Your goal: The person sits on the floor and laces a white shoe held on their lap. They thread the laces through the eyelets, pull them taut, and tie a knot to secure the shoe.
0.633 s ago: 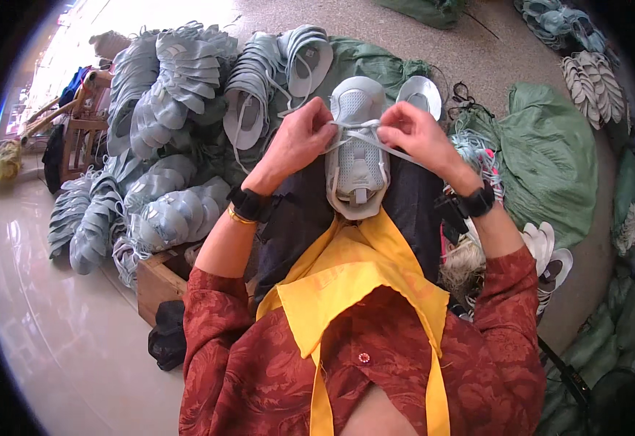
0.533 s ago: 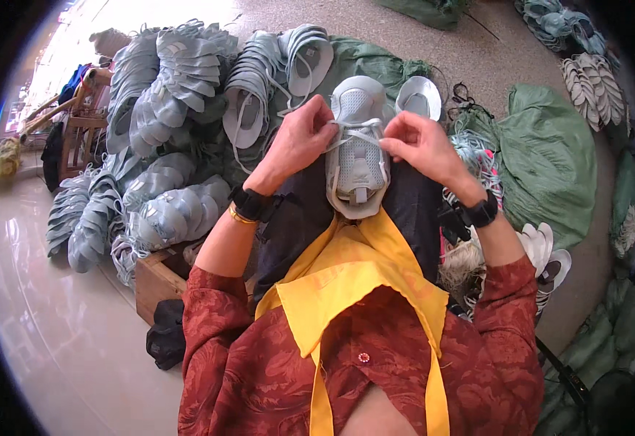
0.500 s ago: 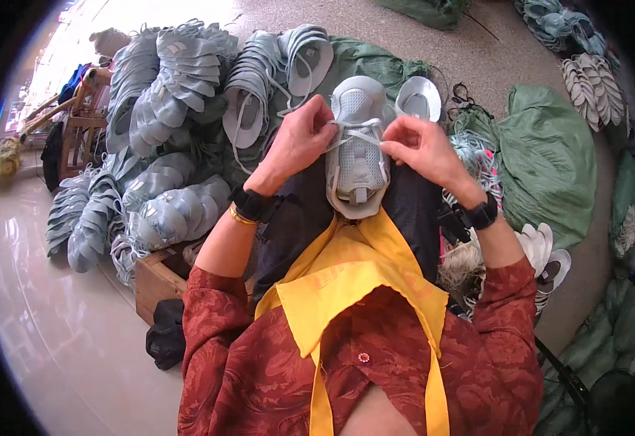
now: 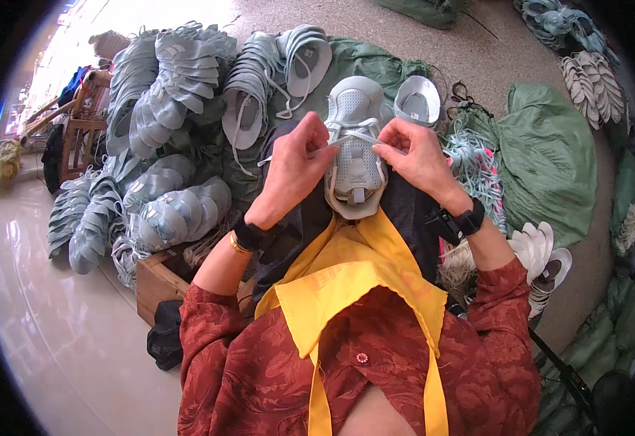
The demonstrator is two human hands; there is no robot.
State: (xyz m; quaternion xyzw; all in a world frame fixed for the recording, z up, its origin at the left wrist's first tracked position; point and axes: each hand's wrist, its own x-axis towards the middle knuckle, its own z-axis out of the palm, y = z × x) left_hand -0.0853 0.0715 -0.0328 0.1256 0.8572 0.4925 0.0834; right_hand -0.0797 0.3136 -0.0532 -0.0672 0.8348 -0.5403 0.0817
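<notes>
A pale blue-grey shoe upper (image 4: 355, 107) lies over my lap, its perforated toe pointing away from me. A light shoelace (image 4: 357, 134) crosses its middle. My left hand (image 4: 297, 161) is closed in a pinch on the lace at the upper's left edge. On the other side my right hand (image 4: 418, 158) pinches the lace between thumb and fingers, close to the upper's right edge. Another pale upper (image 4: 417, 102) lies just beyond my right hand.
Stacked pale blue uppers (image 4: 175, 94) fill the left side, near a wooden box (image 4: 159, 287). Loose laces (image 4: 475, 163) hang right of my lap, beside a green sack (image 4: 546, 163). White uppers (image 4: 535, 247) lie near my right forearm.
Both hands have come a little nearer to me, the left one most. My right hand has also shifted slightly left, and the lace ends are held lower beside the upper.
</notes>
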